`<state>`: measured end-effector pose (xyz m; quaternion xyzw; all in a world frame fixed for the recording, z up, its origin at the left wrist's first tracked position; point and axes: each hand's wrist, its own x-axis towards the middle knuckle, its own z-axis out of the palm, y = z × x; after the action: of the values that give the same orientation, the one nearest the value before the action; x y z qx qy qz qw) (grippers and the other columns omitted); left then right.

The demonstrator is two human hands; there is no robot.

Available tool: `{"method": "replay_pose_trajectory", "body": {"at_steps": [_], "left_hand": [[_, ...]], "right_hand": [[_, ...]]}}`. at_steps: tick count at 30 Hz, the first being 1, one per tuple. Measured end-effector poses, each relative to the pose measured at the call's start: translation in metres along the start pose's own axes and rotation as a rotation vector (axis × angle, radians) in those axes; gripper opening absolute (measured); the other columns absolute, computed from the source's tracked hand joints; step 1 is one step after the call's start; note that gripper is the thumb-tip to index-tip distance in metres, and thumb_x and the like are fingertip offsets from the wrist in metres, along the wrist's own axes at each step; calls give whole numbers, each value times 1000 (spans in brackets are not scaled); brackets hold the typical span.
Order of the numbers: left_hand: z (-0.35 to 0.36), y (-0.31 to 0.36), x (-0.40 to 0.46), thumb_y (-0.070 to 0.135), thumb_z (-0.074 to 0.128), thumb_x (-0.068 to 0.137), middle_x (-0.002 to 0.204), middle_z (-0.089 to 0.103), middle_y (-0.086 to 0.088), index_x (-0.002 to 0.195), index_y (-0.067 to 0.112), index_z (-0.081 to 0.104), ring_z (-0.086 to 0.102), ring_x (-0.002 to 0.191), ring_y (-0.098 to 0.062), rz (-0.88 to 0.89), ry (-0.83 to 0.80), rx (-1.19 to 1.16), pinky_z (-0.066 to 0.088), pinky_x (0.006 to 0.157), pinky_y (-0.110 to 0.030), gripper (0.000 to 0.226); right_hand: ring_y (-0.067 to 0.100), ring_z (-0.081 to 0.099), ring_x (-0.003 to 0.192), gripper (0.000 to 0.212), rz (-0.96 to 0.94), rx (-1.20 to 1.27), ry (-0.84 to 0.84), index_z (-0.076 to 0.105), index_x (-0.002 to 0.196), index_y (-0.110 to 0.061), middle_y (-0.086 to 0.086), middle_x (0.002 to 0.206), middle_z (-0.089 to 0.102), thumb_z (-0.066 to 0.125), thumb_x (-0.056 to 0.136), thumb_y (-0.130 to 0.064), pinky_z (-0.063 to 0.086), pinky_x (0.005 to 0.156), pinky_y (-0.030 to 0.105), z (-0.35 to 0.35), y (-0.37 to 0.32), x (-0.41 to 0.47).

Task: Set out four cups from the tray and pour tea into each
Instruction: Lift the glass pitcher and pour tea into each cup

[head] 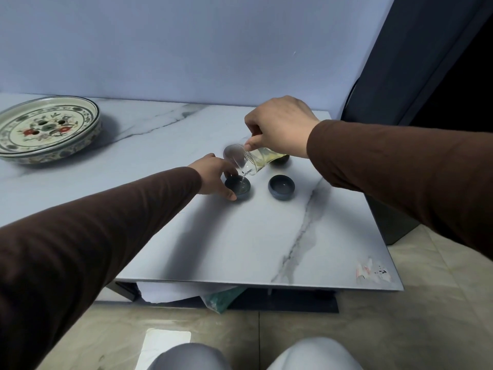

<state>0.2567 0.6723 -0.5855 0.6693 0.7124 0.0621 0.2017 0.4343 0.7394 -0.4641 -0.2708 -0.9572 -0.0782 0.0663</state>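
My right hand [280, 126] grips a clear glass pitcher [253, 160] of pale yellow tea, tipped to the left. A thin stream runs from its spout into a dark grey cup [238, 186]. My left hand [216, 177] holds that cup steady at its left side on the marble table [240, 236]. A second dark cup [281, 187] stands to its right, with some liquid in it. A third dark cup [281, 160] shows partly behind the pitcher. Any further cup is hidden from me.
The painted ceramic tray [48, 129] with drain holes sits at the far left of the table, with no cups on it. A dark curtain [400, 62] hangs at the right. The table's right and front edges are close to the cups. A torn sticker [373, 271] marks the front right corner.
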Motion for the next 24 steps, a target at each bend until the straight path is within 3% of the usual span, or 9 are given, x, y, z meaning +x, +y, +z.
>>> {"method": "replay_pose_trajectory", "body": {"at_steps": [9,14,17,20,24], "left_hand": [[-1,1,0,50,81,64,112,61,13,120,33,61,38,107,-14,-5,4,15,44,93,-38,62],[-2,2,0,50,80,63,110,60,14,118,34,61,38,108,-14,-7,-6,28,44,93,-37,60],[-1,3,0,49,81,63,107,58,16,117,34,62,39,110,-15,-14,-7,22,44,93,-37,59],[-4,2,-1,49,82,63,105,56,18,119,35,60,41,110,-14,-27,-29,-17,43,92,-35,62],[-25,4,11,37,84,65,109,60,12,120,31,62,52,103,-15,2,18,-131,43,70,-23,59]], "right_hand": [[25,46,77,35,-16,6,13,51,76,-23,-9,63,43,66,83,-54,26,64,30,-3,0,-1],[25,49,75,42,53,98,26,50,70,-20,-6,64,47,68,80,-56,27,62,30,2,11,-4],[21,51,73,42,176,253,-17,55,70,-19,-6,68,54,69,78,-57,29,60,31,10,27,-10],[14,45,59,44,383,542,-68,54,63,-20,-7,62,52,74,75,-57,28,52,28,20,43,-18],[14,43,64,35,529,935,-57,59,66,-20,-1,71,59,77,78,-47,32,53,26,29,69,-28]]}}
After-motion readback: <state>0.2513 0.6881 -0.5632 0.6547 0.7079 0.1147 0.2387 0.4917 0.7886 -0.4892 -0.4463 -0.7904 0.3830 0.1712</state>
